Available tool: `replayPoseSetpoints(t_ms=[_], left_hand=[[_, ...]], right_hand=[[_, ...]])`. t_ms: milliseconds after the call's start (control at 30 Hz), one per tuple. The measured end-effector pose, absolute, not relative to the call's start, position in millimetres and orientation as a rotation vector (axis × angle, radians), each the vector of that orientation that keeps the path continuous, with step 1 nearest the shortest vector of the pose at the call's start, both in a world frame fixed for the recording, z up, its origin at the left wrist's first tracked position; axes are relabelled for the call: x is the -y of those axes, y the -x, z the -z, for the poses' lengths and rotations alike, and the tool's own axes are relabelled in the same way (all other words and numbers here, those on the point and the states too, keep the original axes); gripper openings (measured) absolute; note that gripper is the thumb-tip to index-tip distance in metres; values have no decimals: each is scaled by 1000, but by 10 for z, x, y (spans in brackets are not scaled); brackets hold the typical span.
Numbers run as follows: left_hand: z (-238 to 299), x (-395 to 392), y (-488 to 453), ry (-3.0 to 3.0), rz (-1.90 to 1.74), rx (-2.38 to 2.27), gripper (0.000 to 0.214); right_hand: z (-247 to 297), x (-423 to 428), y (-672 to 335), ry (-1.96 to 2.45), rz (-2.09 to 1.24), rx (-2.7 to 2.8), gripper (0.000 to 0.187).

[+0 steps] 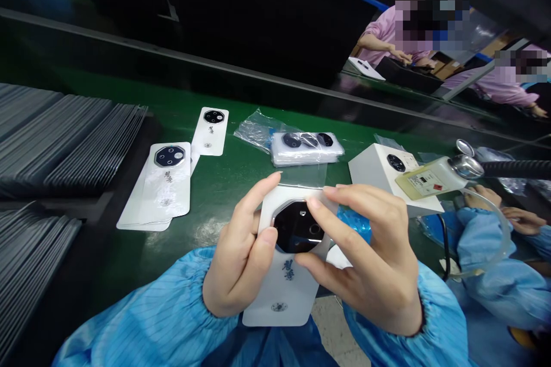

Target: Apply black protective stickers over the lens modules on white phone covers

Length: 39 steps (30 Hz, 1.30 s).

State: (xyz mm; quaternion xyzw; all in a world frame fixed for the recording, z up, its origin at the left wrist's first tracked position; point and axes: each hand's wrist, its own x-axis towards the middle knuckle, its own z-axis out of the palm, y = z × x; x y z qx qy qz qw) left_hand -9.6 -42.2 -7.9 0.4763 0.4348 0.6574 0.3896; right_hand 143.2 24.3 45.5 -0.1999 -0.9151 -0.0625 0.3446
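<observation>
A white phone back cover (279,292) with a black octagonal camera panel (298,226) is held upright in front of me. My left hand (241,252) grips its left edge, thumb on the front beside the panel and fingers behind. On the other side, my right hand (370,258) has its thumb at the panel's lower edge and its index fingertip at the upper edge. Another right fingertip touches the cover's top corner. Beyond the top edge a clear film (305,175) shows; whether it is attached I cannot tell.
More white back covers (166,189) lie at left, with another cover (214,132) behind. Dark racks (86,143) hold many thin sheets. Plastic-wrapped covers (305,155) lie ahead. At right stand a white box (374,178) and a yellowish pump bottle (430,178). A co-worker's blue sleeve (486,241) is close by.
</observation>
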Motion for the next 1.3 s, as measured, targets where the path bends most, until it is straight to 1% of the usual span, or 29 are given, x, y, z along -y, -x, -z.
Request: replayPoseSetpoints(t_ms=[200,367,667,1067,1300], left_hand=[[41,420,105,-1165,-1607,-1129,41],[33,430,106,-1127,-1595,-1088,43],[37,433,120,-1160,-1615,-991,47],[4,453,82,-1137,-1669,-1033,46],[-34,449,111,-1036,-1557,-1037,46]], right_hand=[[-434,-275,-1427,500,74,2416,41],[-454,-251,-1423,511,61,2430,40],[-504,-234,-1407,523,77,2422,35],[-516,-220,-1397,523,104,2431,37],[-531,-218,-1395,537,111,2438,36]])
